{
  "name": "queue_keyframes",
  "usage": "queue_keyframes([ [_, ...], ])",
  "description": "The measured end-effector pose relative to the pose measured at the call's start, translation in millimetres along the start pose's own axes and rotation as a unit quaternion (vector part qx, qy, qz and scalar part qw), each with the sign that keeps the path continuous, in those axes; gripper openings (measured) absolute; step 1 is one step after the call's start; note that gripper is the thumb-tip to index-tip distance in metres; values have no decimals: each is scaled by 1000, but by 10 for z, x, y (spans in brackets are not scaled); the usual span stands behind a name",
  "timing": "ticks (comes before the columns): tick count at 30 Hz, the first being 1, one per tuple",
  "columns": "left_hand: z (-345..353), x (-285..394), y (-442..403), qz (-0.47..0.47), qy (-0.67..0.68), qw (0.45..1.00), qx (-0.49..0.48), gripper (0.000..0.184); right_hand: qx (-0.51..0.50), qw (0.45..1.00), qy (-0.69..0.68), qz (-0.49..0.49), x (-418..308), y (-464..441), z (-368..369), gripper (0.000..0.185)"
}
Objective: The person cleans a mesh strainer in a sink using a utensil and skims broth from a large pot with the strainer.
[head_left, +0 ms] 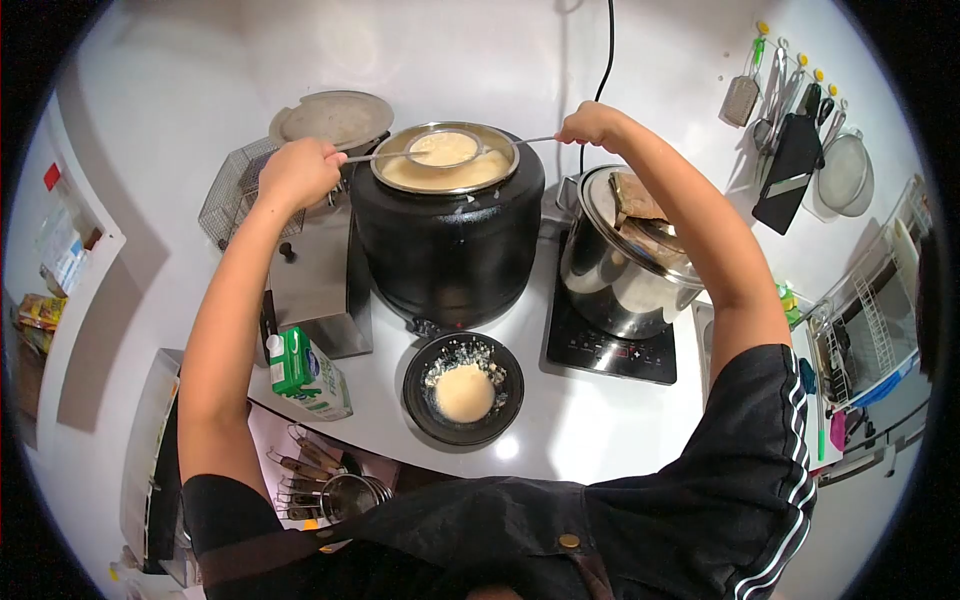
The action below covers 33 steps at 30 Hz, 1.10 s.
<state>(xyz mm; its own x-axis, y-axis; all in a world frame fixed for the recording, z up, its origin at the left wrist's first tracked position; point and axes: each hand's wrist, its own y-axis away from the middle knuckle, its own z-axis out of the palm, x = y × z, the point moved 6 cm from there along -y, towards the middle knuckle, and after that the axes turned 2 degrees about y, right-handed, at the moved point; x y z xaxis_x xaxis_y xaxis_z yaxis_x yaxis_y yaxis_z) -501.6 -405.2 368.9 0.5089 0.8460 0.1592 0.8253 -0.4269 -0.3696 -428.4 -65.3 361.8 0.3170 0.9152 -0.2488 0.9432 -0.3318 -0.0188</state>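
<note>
My left hand (302, 172) is closed around the thin metal handle of a utensil (385, 156), its far end reaching into a round strainer (445, 149). On the other side, my right hand (592, 124) grips the strainer's long handle. The strainer sits over the mouth of a black soup warmer (450, 245), with pale, creamy liquid (400, 172) inside its metal insert. In front stands a black bowl (411, 400) with more creamy liquid and whitish bits on its wall. What shape the utensil's end has is hard to make out.
A green-and-white carton (305, 375) stands front left, beside a steel appliance (310, 290) and wire basket (235, 190). To the right, a lidded steel pot (630, 275) rests on an induction cooker (610, 350). Utensils hang on the right wall, including a grater (741, 98). A black cord (606, 60) hangs behind.
</note>
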Motion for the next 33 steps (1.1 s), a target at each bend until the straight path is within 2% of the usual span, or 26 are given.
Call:
queue_keyframes([
  [4,97,36,12,22,2,998,-63,28,-5,999,-34,14,46,-2,26,23],
  [6,13,-5,4,35,21,998,44,29,-10,1000,-24,7,33,3,49,24],
  [7,18,0,12,35,21,998,45,29,-10,999,-38,18,47,13,52,24],
  [9,88,64,36,65,46,997,-10,29,-8,998,-52,27,88,-11,35,24],
  [13,27,-11,-1,26,19,999,20,29,-11,999,-22,30,64,15,29,23],
  [15,116,90,14,90,17,995,-44,26,-8,999,-20,42,58,18,-7,22],
  [16,120,90,20,86,17,995,-45,26,-10,999,-20,27,72,-11,2,26],
  [18,45,14,20,21,9,1000,1,26,-17,1000,-17,7,52,-42,41,30],
  [19,15,44,36,12,-11,1000,-21,26,-14,1000,-15,10,45,-45,40,29],
  [23,130,16,-21,44,16,998,-47,27,-1,999,-38,8,97,-82,38,29],
  [26,53,6,-40,39,-2,999,-5,27,-9,999,-47,15,84,-54,44,26],
  [28,89,101,10,46,17,996,-77,26,-15,997,-62,34,81,-25,23,24],
  [29,95,100,6,47,17,996,-78,26,-12,998,-57,28,62,-8,19,23],
  [31,19,44,-18,15,-14,1000,-11,26,-10,998,-52,22,19,21,11,23],
  [33,48,71,-1,37,16,999,-4,27,-14,1000,-15,10,-38,67,-26,23],
])
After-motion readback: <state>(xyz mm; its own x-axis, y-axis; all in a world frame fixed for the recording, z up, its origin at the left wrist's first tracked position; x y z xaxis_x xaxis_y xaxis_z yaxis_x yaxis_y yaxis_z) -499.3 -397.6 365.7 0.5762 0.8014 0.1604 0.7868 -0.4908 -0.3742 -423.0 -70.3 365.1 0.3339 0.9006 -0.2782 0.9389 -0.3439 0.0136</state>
